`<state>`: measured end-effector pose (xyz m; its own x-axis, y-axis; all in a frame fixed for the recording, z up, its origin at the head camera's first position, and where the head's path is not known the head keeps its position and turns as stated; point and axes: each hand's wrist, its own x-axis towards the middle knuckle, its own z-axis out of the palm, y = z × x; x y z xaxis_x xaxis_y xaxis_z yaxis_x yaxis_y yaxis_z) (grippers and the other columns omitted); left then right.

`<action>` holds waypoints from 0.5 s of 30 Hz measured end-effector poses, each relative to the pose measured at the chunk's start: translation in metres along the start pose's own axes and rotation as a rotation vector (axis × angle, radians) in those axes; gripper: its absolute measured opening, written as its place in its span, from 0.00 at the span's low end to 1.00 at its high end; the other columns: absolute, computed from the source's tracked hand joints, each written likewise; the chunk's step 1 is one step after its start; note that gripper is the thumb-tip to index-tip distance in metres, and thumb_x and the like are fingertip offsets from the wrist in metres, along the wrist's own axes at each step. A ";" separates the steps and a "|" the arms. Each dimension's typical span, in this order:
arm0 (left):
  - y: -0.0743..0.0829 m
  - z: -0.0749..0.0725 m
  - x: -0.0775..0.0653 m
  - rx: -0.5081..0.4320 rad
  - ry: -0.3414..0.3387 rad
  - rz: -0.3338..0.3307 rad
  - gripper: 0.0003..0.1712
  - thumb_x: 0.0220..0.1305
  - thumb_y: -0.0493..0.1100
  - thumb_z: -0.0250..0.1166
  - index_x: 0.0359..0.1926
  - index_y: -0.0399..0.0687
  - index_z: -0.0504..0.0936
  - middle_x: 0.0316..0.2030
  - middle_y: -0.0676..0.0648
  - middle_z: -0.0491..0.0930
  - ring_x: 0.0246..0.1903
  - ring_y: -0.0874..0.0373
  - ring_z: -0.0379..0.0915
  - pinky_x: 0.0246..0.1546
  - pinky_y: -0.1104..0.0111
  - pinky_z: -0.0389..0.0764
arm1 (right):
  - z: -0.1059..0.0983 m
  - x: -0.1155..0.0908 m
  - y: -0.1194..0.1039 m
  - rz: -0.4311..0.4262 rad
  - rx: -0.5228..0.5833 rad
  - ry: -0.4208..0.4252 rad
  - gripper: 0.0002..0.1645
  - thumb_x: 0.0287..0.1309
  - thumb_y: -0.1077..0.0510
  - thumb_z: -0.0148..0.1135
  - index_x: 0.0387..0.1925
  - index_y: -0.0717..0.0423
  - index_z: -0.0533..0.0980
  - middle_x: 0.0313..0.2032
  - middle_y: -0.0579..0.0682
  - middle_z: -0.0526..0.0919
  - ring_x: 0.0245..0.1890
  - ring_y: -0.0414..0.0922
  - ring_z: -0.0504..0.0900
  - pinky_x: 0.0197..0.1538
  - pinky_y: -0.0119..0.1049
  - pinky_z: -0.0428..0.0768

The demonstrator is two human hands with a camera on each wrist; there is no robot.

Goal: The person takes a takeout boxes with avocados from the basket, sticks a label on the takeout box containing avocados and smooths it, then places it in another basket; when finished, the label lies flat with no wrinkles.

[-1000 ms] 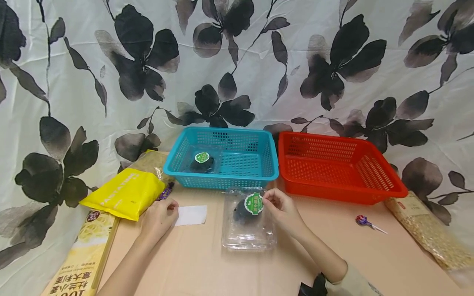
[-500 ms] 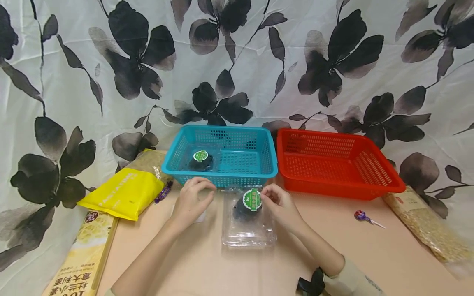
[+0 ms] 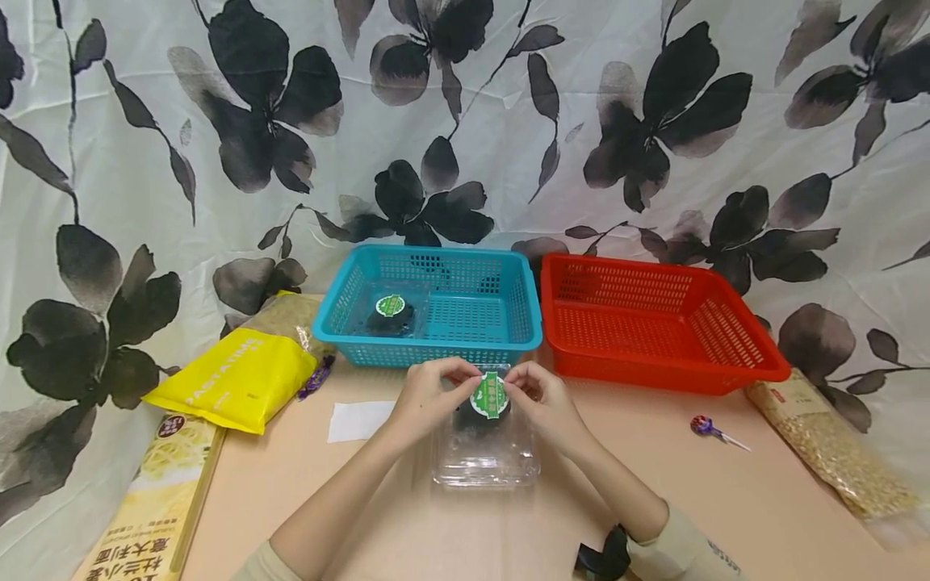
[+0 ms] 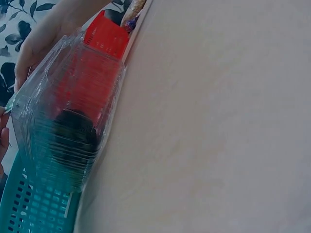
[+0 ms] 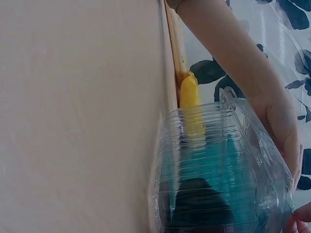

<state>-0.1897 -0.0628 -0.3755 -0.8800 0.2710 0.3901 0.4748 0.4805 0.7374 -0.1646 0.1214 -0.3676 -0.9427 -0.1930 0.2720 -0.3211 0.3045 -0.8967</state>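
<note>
A green-and-white round sticker [image 3: 489, 395] is over the lid of a clear plastic clamshell box [image 3: 487, 466], which has a dark rounded thing [image 3: 468, 419] inside. My left hand [image 3: 430, 399] pinches the sticker's left edge between thumb and forefinger. On the opposite edge, my right hand [image 3: 546, 405] pinches it the same way. From the left wrist view, the box [image 4: 73, 111] shows side-on with the sticker's edge [image 4: 9, 104] at its top. A white paper slip [image 3: 359, 421] lies left of the box.
Behind the box stand a blue basket [image 3: 429, 353], holding a similar labelled box [image 3: 390, 313], and a red basket [image 3: 661, 367]. At left are a yellow bag [image 3: 240, 379], a purple-wrapped sweet [image 3: 316, 378] and a pasta pack [image 3: 156, 500]. Rightward lie a lollipop [image 3: 708, 428] and a grain bag [image 3: 828, 452].
My left hand has moved right from the white paper slip to the sticker and now pinches its left edge. My right hand keeps its pinch on the sticker's right edge.
</note>
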 end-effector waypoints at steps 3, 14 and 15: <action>-0.004 0.000 0.000 0.021 -0.008 -0.013 0.02 0.54 0.45 0.63 0.29 0.56 0.82 0.25 0.61 0.80 0.26 0.68 0.73 0.25 0.74 0.74 | 0.001 0.003 0.010 -0.015 -0.017 -0.006 0.04 0.54 0.65 0.57 0.33 0.63 0.74 0.26 0.53 0.75 0.25 0.44 0.70 0.26 0.26 0.68; -0.017 0.009 -0.001 0.222 -0.009 0.006 0.02 0.53 0.46 0.63 0.28 0.58 0.82 0.21 0.63 0.77 0.22 0.71 0.70 0.25 0.77 0.71 | 0.007 0.012 0.044 -0.107 -0.225 0.048 0.05 0.48 0.61 0.63 0.30 0.48 0.78 0.24 0.42 0.76 0.26 0.39 0.70 0.28 0.29 0.71; -0.017 0.010 -0.001 0.253 0.000 0.024 0.02 0.52 0.46 0.63 0.28 0.58 0.83 0.21 0.63 0.77 0.22 0.71 0.70 0.27 0.77 0.70 | 0.008 0.012 0.045 -0.122 -0.263 0.059 0.06 0.48 0.61 0.63 0.29 0.47 0.78 0.23 0.40 0.76 0.26 0.39 0.70 0.28 0.29 0.71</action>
<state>-0.1973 -0.0632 -0.3939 -0.8686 0.2850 0.4054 0.4834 0.6676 0.5663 -0.1899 0.1258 -0.4077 -0.8967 -0.1911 0.3993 -0.4379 0.5151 -0.7368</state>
